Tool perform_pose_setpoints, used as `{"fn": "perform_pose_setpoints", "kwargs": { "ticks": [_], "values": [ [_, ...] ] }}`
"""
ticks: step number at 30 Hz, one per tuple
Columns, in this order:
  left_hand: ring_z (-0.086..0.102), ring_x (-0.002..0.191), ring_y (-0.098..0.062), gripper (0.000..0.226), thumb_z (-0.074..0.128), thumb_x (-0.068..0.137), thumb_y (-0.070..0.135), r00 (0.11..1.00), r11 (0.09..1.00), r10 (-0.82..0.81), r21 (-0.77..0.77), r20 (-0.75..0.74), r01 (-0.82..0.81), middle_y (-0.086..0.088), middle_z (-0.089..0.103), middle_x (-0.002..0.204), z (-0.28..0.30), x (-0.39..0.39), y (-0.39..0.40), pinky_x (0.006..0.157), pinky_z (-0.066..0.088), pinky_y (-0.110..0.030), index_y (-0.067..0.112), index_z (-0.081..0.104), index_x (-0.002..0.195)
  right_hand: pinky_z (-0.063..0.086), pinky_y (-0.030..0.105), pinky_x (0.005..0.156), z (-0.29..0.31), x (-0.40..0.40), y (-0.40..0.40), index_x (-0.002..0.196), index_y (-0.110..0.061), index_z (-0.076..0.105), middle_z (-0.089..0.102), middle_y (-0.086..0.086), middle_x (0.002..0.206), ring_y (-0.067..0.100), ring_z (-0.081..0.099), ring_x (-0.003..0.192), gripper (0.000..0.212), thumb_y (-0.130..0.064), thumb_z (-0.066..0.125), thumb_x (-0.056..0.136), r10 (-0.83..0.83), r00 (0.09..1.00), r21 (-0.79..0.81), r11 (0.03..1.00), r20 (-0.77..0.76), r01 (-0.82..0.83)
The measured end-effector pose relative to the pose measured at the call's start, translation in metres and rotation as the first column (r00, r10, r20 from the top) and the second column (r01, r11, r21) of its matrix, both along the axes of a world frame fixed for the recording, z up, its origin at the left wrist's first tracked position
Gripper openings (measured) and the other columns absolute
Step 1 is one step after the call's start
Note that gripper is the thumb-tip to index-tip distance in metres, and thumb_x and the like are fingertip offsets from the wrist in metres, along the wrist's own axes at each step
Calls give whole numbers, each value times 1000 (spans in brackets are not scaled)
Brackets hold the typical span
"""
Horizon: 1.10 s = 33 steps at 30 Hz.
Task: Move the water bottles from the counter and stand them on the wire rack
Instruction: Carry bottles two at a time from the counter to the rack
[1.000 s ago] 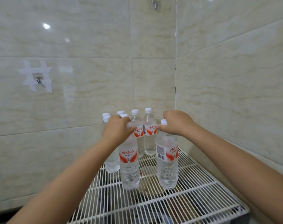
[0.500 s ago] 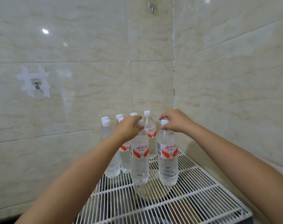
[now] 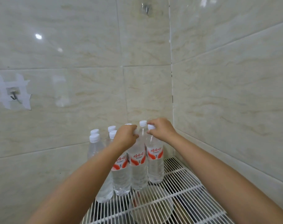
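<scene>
Left of the hands, capped bottles (image 3: 94, 143) are standing on the wire rack (image 3: 182, 189), partly hidden by the forearm. The left hand (image 3: 125, 137) is gripping a bottle (image 3: 137, 165) by its covered cap. The right hand (image 3: 161, 129) is pinching the cap of the rightmost bottle (image 3: 155, 162).

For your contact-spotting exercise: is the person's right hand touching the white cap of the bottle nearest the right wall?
Touching. The head view shows the right hand with its fingers curled round the white cap.

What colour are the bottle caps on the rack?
White, on every bottle cap visible; clearest in the head view.
</scene>
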<state>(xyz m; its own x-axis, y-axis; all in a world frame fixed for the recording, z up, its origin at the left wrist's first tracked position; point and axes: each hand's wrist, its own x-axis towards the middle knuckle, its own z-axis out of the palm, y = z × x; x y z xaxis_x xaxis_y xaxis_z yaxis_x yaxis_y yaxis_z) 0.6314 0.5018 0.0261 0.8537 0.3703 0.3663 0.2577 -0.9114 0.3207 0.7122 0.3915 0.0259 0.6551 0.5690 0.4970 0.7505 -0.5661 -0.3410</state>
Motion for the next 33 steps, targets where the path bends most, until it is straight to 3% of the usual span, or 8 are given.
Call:
{"fn": "perform_pose_setpoints", "kwargs": {
  "ticks": [8,15,19,22,26,29,31,33],
  "values": [
    [43,127,-26,49,49,93,20,998,995,-11,102,-67,18,-12,47,139,2,7,4,102,36,-31,8,33,139,40,31,95,-14,7,14,129,-15,52,56,15,126,28,52,116,42,-24,58,88,-6,999,56,998,-46,9],
    [34,134,-22,49,39,96,19,994,945,27,322,110,-62,1,35,149,1,-32,10,105,36,-33,23,27,143,44,32,87,-24,5,10,133,-16,44,54,13,122,26,52,110,41,-27,46,94,-24,1000,26,999,1,24],
    [40,130,-30,49,48,92,18,977,917,177,341,123,-209,-10,43,143,-10,-85,23,103,38,-38,14,36,140,35,39,96,-14,-18,15,123,-7,50,50,16,125,31,43,117,39,-31,41,93,-71,975,-53,995,212,84],
    [49,122,-37,44,49,88,22,942,877,297,345,160,-335,-20,55,131,-22,-132,41,101,40,-43,5,51,129,35,40,98,-8,-54,41,112,-3,59,55,21,122,34,48,116,33,-23,49,88,85,943,48,993,321,-106],
    [31,136,-30,47,43,95,25,822,790,569,262,20,-554,-14,39,145,-53,-229,59,111,26,-39,10,36,139,55,42,72,-31,-156,92,72,-6,71,72,16,82,32,69,74,36,-28,43,68,436,825,55,873,360,-485],
    [37,131,-34,45,44,94,25,703,685,711,250,-26,-684,-19,43,142,-73,-313,65,108,28,-40,9,41,136,49,45,85,-54,-240,117,87,-2,71,70,21,99,36,65,92,36,-26,49,72,630,730,-9,759,265,-652],
    [52,114,-42,39,49,89,22,640,623,768,233,-1,-747,-28,57,122,-89,-371,67,98,40,-45,0,57,120,40,44,94,-73,-292,134,102,0,66,63,24,113,38,57,107,35,-23,53,79,705,681,-35,699,201,-714],
    [59,99,-45,37,51,83,21,569,567,820,199,-54,-799,-31,64,104,-107,-427,65,88,47,-47,-6,65,104,45,46,88,-94,-344,148,97,0,67,66,24,105,40,61,101,32,-22,57,76,762,627,-63,642,163,-764]
  ]
}}
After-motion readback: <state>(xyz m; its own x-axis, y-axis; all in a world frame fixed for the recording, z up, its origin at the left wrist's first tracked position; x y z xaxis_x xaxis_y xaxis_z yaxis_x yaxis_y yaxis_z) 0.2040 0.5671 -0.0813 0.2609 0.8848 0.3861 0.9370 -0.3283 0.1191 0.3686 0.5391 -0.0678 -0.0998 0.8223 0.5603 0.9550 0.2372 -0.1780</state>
